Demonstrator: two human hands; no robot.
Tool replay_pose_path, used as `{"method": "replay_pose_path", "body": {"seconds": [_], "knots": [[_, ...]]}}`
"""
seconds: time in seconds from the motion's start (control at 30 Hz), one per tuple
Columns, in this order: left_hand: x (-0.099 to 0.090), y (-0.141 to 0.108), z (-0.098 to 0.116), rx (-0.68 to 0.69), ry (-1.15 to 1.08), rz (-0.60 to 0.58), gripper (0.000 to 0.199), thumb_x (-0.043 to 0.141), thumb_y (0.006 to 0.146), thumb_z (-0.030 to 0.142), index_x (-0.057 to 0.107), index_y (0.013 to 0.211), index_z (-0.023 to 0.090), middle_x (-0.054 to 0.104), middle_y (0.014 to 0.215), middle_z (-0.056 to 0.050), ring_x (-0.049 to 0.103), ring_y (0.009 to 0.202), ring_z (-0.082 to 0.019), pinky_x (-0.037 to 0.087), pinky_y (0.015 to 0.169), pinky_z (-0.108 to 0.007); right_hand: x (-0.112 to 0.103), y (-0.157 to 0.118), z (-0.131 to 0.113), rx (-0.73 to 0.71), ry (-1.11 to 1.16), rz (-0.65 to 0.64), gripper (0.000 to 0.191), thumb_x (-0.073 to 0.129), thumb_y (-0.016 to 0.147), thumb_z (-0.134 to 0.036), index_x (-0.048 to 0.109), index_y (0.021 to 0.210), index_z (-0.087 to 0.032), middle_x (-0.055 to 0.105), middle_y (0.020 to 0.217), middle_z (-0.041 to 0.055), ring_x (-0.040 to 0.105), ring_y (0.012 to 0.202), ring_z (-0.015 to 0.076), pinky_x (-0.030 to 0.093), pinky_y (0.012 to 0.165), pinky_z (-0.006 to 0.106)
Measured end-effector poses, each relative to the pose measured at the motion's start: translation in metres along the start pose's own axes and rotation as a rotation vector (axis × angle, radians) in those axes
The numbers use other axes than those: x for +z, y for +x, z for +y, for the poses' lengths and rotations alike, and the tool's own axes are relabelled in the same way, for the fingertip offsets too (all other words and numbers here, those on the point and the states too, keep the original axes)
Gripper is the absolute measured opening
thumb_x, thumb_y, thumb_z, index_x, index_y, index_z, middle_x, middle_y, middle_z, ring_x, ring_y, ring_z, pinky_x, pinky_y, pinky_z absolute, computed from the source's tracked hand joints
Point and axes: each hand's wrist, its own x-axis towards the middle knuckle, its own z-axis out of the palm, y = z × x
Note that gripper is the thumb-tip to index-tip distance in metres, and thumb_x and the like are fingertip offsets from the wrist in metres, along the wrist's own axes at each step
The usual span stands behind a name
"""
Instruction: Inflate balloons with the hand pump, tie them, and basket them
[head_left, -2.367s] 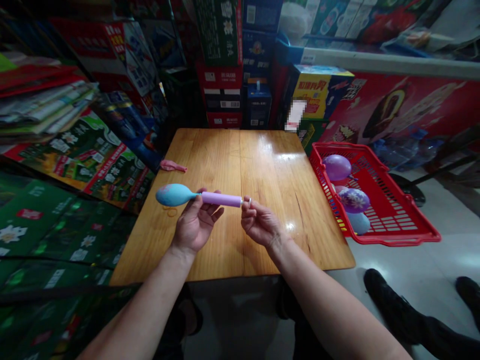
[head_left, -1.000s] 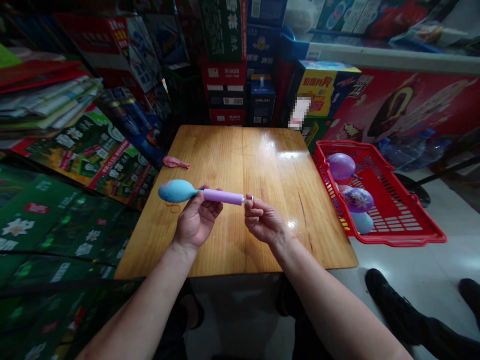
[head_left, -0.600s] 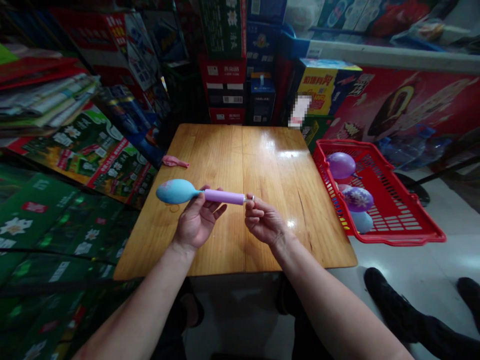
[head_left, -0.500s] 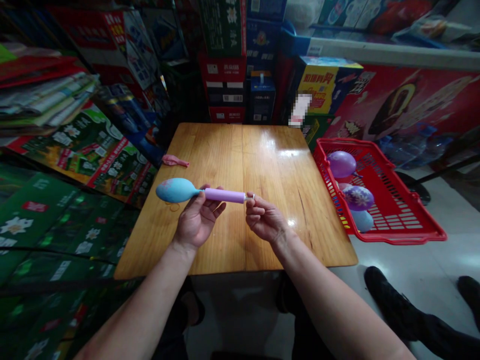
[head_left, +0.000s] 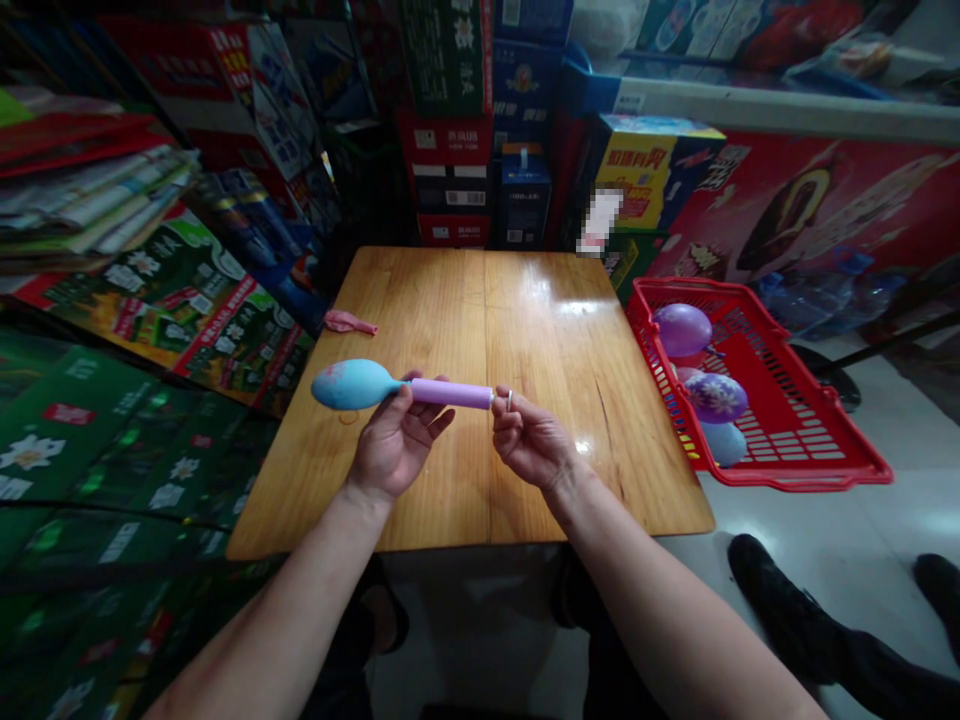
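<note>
A purple hand pump point(head_left: 453, 394) is held level above the wooden table point(head_left: 465, 500). On its left end sits a partly inflated light-blue balloon point(head_left: 351, 385), its neck around the nozzle. My left hand point(head_left: 391, 440) grips the pump's nozzle end and the balloon's neck, thumb in front and fingers behind. The fingers of my right hand point(head_left: 529, 435) are closed on the pump's white handle at the right end. A flat pink balloon point(head_left: 350, 322) lies at the table's left edge. Beneath the blue balloon, a thin yellowish loop point(head_left: 347, 418) rests on the wood.
Right of the table stands a red basket point(head_left: 814, 415) holding several inflated balloons. Stacked boxes point(head_left: 448, 180) line the back, and green cartons point(head_left: 112, 450) crowd the left side. Another person's dark shoe point(head_left: 776, 590) shows on the floor at lower right.
The pump's white handle has slid closer to the purple barrel, so less of its rod shows. The blue balloon looks slightly fuller. Both hands have stayed nearly in place.
</note>
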Motion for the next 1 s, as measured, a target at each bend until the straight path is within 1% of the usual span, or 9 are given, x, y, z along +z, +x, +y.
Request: {"method": "replay_pose_path", "body": {"seconds": [0.1,0.27,0.37,0.5,0.67,0.8,0.87,0.93,1.0], "knots": [[0.0,0.001,-0.006,0.007,-0.03,0.03,0.022,0.062,0.094,0.029,0.068,0.115,0.022,0.072,0.118,-0.013,0.069,0.108,-0.021,0.057,0.091,-0.036,0.001,0.003,0.002,0.029,0.02,-0.051,0.009,0.06,0.093,-0.009,0.063,0.101,-0.014,0.071,0.077,0.0027,0.058,0.052,0.0033,0.05,0.05,0.01],[-0.007,0.008,0.014,0.058,-0.023,0.079,0.021,0.064,0.093,0.031,0.07,0.112,0.022,0.073,0.115,-0.011,0.069,0.107,-0.02,0.058,0.086,-0.031,0.006,-0.004,-0.018,0.049,-0.012,-0.076,0.012,0.051,0.098,-0.011,0.063,0.099,-0.014,0.069,0.073,-0.0007,0.051,0.046,0.0022,0.046,0.046,0.011],[-0.007,0.007,0.021,0.152,-0.006,0.079,0.023,0.065,0.093,0.034,0.069,0.114,0.026,0.072,0.118,-0.008,0.067,0.112,-0.022,0.057,0.089,-0.036,0.005,-0.006,-0.022,-0.017,0.001,-0.071,0.014,0.051,0.098,-0.011,0.063,0.098,-0.015,0.069,0.073,-0.0017,0.053,0.047,0.0019,0.047,0.047,0.011],[-0.001,-0.001,0.006,0.059,0.021,0.016,0.026,0.064,0.094,0.034,0.067,0.118,0.027,0.072,0.12,-0.01,0.065,0.117,-0.025,0.053,0.097,-0.048,-0.001,0.001,-0.006,0.009,-0.007,-0.018,0.01,0.059,0.093,-0.01,0.063,0.102,-0.014,0.073,0.08,0.0039,0.062,0.056,0.0051,0.053,0.054,0.013],[0.001,-0.002,-0.008,0.033,-0.009,0.033,0.024,0.063,0.094,0.032,0.067,0.117,0.024,0.072,0.118,-0.012,0.068,0.109,-0.022,0.055,0.092,-0.038,-0.003,0.008,0.006,0.026,0.007,-0.022,0.014,0.064,0.09,-0.009,0.062,0.103,-0.015,0.072,0.08,0.0025,0.061,0.054,0.0046,0.053,0.053,0.012],[-0.005,0.003,0.005,0.007,-0.02,0.083,0.025,0.064,0.093,0.032,0.068,0.116,0.023,0.073,0.115,-0.012,0.069,0.105,-0.02,0.057,0.085,-0.032,0.003,0.002,-0.007,0.066,-0.014,-0.011,0.012,0.063,0.091,-0.009,0.062,0.102,-0.014,0.071,0.077,0.0018,0.058,0.051,0.0039,0.05,0.05,0.012],[-0.008,0.004,0.015,0.046,-0.015,0.098,0.024,0.064,0.093,0.033,0.068,0.115,0.024,0.073,0.116,-0.011,0.07,0.103,-0.019,0.058,0.082,-0.029,0.006,-0.003,-0.016,0.051,-0.014,-0.024,0.009,0.059,0.094,-0.009,0.063,0.101,-0.014,0.07,0.075,0.0008,0.055,0.049,0.0033,0.049,0.049,0.012],[-0.008,0.003,0.02,0.111,0.004,0.09,0.026,0.065,0.092,0.035,0.068,0.116,0.025,0.072,0.118,-0.01,0.069,0.106,-0.02,0.058,0.083,-0.031,0.007,-0.006,-0.019,0.023,0.007,-0.031,0.011,0.053,0.097,-0.01,0.063,0.099,-0.015,0.069,0.074,-0.0006,0.053,0.047,0.0024,0.047,0.047,0.011],[-0.007,0.0,0.018,0.104,0.027,0.066,0.029,0.066,0.092,0.036,0.066,0.119,0.027,0.071,0.121,-0.009,0.067,0.111,-0.023,0.058,0.087,-0.037,0.005,-0.005,-0.016,0.03,0.023,-0.025,0.012,0.052,0.097,-0.009,0.063,0.097,-0.015,0.069,0.073,-0.0013,0.05,0.045,0.0019,0.045,0.046,0.011]]}}
